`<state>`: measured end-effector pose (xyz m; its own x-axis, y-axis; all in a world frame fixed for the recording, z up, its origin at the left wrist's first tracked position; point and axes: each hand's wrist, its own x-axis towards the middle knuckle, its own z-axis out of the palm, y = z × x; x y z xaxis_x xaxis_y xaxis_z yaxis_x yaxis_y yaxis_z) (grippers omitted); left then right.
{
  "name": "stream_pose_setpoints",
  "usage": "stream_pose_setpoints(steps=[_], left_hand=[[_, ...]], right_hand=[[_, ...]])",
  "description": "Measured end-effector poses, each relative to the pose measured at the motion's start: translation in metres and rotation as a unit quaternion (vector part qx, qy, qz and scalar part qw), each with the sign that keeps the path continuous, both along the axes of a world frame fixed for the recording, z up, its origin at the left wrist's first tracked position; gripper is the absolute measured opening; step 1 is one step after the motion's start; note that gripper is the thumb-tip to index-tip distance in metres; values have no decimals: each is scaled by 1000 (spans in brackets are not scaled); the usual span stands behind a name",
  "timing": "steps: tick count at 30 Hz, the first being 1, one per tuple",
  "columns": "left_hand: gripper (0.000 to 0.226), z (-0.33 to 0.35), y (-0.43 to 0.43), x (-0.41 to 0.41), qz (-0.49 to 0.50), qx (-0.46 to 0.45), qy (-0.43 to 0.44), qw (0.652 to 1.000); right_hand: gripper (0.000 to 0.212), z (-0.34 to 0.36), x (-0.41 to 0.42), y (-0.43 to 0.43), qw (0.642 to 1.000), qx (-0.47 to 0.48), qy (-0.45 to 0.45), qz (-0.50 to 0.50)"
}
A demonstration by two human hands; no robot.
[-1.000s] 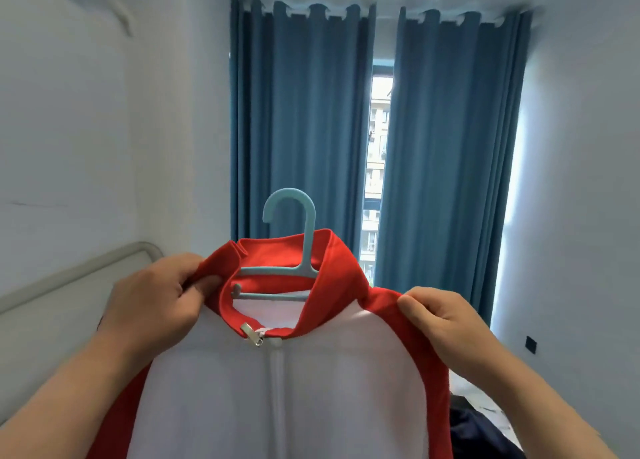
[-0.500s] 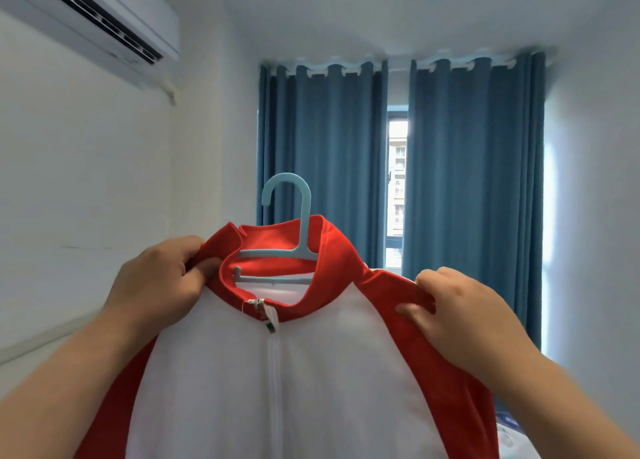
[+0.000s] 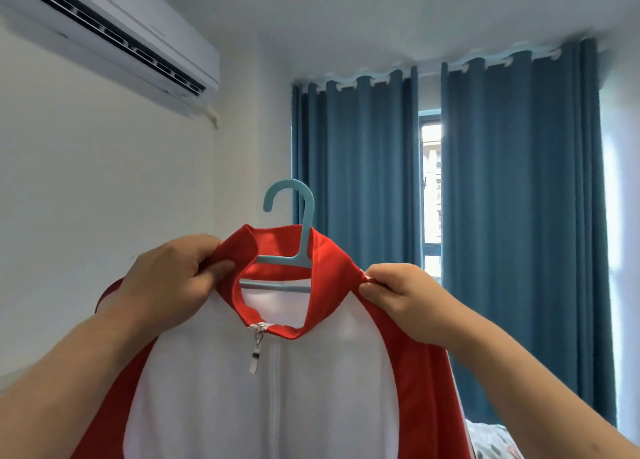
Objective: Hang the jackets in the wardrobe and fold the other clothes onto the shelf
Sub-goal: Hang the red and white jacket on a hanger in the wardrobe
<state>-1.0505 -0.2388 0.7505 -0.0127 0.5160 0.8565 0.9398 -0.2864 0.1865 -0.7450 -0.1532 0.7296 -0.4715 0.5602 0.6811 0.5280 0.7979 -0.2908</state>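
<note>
**Jacket (image 3: pixel 277 399) held up at the shoulders**

The red-and-white jacket hangs in mid-air in front of the person, its front facing the camera and zipped up to the neck. It sits on a pale blue hanger (image 3: pixel 306 236) whose hook rises free above the red collar (image 3: pixel 330 268), while the hanger's bar shows through the neck opening.

The left hand (image 3: pixel 173 282) grips the fabric just left of the collar, thumb pressed against the red cloth with the fingers curled behind it. The right hand (image 3: pixel 405 295) pinches the top of the red shoulder on the other side. The two hands are level with each other, and the collar and hanger lie between them. Neither hand touches the hook. A metal zip pull (image 3: pixel 256 351) dangles below the collar.

Behind the jacket are blue curtains (image 3: pixel 512 198), parted on a strip of window (image 3: pixel 430 195). A white air conditioner (image 3: pixel 121 35) is mounted high on the left wall (image 3: pixel 86 181), and a patch of patterned bedding (image 3: pixel 495 441) shows at the lower right.
</note>
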Motion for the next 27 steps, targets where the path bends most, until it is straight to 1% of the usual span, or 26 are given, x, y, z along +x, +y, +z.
stream_pose_setpoints(steps=[3,6,11,14,16,18,20,22,24,27], left_hand=[[14,-3,-9,0,21,-14,3,1000],[16,-8,-22,-8,44,-19,-11,999],[30,-9,-43,-18,100,-29,-29,994],[26,-15,-55,-16,131,-43,-26,990],[22,-21,-65,-17,147,-46,-34,987],[22,-26,-77,-22,152,-46,-56,986],[24,-31,-94,-26,138,-43,-94,985],[22,-35,-115,-32,134,-19,-132,982],[21,-41,-140,-42,176,-1,-137,975],[13,-58,-180,-58,289,-31,-110,951]], right_hand=[[35,-4,-9,2,999,-8,21,34],[40,-10,-13,10,997,-27,34,65],[45,-15,-25,22,997,-44,2,69],[41,-23,-39,23,996,-16,-9,84],[43,-27,-50,21,994,-11,-5,111],[46,-31,-63,19,989,-19,19,146],[43,-36,-76,17,982,-33,52,180],[38,-40,-94,12,971,-45,76,220],[37,-43,-113,6,962,-55,89,252],[38,-49,-144,-4,948,-81,100,290]])
